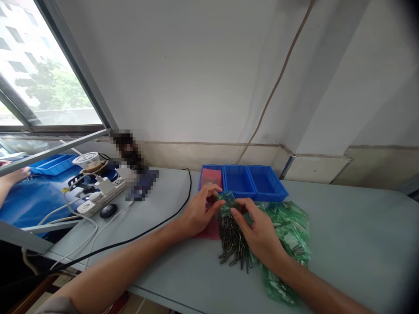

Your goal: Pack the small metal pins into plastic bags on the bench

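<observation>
Between my two hands, a small translucent green plastic bag (227, 201) is held up in front of the blue tray. My left hand (199, 210) pinches its left side with thumb and fingers. At its right edge, my right hand (258, 224) grips it between thumb and forefinger. Under the bag lies a heap of thin metal pins (233, 244) on the table, partly covered by my right hand. Several green bags with metal parts inside (291, 235) lie to the right, some beneath my right forearm. A pink plastic bag (209, 230) shows beneath my left hand.
A blue tray with three compartments (238, 192) stands against the wall, a pink packet (211, 175) in its left one. On the left are a black cable (147, 233), a round black object (108, 211), a power strip (101, 196), a lidded cup (87, 161) and another person's hand (16, 175).
</observation>
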Motion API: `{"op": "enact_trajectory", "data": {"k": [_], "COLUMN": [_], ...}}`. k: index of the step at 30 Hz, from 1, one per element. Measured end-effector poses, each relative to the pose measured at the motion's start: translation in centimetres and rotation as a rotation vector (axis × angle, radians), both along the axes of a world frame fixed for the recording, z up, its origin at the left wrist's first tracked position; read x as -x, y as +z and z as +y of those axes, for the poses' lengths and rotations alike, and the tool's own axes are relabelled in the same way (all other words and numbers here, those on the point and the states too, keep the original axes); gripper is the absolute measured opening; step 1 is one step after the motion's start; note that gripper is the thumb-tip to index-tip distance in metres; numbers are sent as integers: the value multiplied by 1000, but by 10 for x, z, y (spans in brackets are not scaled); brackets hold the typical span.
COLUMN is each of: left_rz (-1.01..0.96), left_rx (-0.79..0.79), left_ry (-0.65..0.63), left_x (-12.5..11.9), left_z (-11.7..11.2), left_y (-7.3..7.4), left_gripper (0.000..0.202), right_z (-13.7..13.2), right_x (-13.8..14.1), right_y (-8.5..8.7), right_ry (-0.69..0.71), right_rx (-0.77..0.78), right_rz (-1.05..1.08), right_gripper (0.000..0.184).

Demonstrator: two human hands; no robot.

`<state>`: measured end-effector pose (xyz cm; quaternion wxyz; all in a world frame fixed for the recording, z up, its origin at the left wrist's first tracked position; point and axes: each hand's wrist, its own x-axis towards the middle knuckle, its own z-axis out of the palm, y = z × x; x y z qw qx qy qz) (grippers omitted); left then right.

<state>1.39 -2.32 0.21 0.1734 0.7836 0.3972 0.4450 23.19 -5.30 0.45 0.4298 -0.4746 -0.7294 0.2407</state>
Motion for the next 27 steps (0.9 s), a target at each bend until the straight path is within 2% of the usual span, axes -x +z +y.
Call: {"op": "enact_trajectory", "data": {"k": [6,19,27], "left_rz": [108,195,247], "left_rx": [-88,-212,-291], "left_ry": [-72,-150,-103], "left_x": [1,0,0], "left_z": [1,-3,0], "left_y": [-3,10,12], "left_gripper": [25,41,32], "right_z": [1,0,-3], "right_x": [0,0,1], "right_y": [0,-3,3], "right_ry": [6,-39,-29], "right_rx": [14,25,18], "right_rz": [8,83,119], "right_gripper": [19,30,32]}}
